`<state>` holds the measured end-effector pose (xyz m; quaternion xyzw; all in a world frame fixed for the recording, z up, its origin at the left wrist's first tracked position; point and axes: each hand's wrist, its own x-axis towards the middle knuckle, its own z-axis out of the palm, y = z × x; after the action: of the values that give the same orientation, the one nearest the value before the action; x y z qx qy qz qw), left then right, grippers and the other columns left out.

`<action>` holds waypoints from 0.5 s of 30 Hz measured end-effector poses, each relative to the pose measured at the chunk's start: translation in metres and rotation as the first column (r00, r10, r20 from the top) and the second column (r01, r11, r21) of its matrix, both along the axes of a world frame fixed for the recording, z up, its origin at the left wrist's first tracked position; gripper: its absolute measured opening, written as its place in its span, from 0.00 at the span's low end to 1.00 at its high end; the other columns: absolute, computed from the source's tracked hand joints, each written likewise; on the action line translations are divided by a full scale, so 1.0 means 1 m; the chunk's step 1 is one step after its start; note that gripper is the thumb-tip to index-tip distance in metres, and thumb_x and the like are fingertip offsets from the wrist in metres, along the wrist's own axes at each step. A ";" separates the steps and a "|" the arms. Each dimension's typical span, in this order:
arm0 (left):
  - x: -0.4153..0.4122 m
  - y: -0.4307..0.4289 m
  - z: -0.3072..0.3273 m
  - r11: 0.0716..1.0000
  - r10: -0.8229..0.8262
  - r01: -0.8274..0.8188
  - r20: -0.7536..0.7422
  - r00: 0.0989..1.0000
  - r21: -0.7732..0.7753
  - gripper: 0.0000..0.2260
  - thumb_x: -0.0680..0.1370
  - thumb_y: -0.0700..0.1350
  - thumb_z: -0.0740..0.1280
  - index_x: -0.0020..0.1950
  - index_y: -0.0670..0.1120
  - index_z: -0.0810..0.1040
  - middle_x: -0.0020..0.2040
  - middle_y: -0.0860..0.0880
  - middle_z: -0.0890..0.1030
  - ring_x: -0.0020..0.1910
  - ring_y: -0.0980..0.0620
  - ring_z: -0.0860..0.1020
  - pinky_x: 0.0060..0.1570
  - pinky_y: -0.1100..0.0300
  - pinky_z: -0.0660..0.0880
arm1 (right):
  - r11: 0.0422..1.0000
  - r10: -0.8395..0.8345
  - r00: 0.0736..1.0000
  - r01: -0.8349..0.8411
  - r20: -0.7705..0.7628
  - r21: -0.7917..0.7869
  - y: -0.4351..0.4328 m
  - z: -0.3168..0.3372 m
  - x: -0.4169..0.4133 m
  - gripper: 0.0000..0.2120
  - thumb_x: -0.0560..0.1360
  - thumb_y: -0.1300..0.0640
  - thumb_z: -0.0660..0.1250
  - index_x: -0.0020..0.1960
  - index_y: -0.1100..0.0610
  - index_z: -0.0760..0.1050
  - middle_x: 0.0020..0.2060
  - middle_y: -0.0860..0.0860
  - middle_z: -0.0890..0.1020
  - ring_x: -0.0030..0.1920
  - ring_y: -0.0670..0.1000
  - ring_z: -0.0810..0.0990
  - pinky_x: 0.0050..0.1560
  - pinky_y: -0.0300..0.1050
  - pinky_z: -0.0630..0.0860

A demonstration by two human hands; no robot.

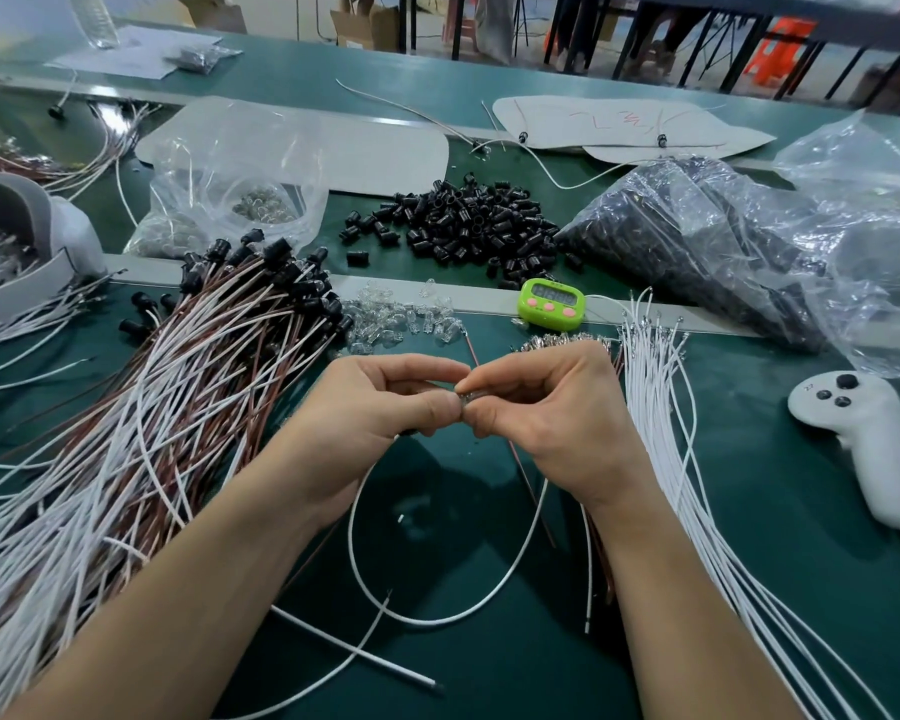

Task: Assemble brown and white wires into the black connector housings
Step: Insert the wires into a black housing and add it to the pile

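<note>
Wires [437, 618], one white and one brown, met a small part pinched between left hand [385, 402] and right hand [536, 402] above the near counter [749, 511]; seating them likely needed a firm, aligned push.

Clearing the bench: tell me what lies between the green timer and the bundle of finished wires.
In the head view, a scatter of small clear bulbs lies between the timer and the bundle.

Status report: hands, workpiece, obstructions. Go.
Left hand and right hand pinched together on a small part, white wire looping below. Loose black housings piled beyond. Nothing blocking.
</note>
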<state>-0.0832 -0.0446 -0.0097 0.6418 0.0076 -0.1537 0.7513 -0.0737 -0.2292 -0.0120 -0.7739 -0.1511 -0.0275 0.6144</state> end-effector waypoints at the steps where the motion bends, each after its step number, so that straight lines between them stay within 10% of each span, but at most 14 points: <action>1: 0.000 -0.002 -0.001 1.000 0.013 -0.014 -0.028 1.000 -0.014 0.11 0.67 0.36 0.77 0.49 0.44 0.88 0.42 0.41 0.85 0.37 0.54 0.77 0.39 0.66 0.74 | 1.000 0.001 1.000 -0.001 0.001 -0.005 0.000 0.000 0.000 0.08 0.66 0.66 0.75 0.40 0.54 0.87 0.31 0.53 0.86 0.32 0.52 0.85 0.38 0.48 0.84; 7: 0.000 -0.006 0.001 0.987 0.037 -0.066 -0.195 0.980 -0.147 0.13 0.65 0.38 0.73 0.48 0.43 0.87 0.41 0.42 0.82 0.37 0.50 0.73 0.37 0.65 0.74 | 1.000 0.012 1.000 -0.012 0.012 -0.020 -0.001 0.002 -0.001 0.07 0.66 0.64 0.77 0.41 0.54 0.87 0.31 0.51 0.86 0.33 0.53 0.86 0.37 0.47 0.84; 15: 0.000 -0.002 0.003 0.996 0.071 -0.074 -0.050 0.996 -0.059 0.15 0.65 0.28 0.74 0.48 0.43 0.86 0.33 0.42 0.83 0.28 0.52 0.75 0.34 0.66 0.75 | 0.999 0.033 0.999 -0.032 0.013 -0.040 0.002 0.002 -0.003 0.10 0.66 0.63 0.78 0.41 0.49 0.88 0.32 0.48 0.87 0.33 0.50 0.87 0.38 0.44 0.83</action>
<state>-0.0833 -0.0464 -0.0065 0.6141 0.0440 -0.1417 0.7751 -0.0763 -0.2272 -0.0102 -0.7832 -0.1683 -0.0195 0.5982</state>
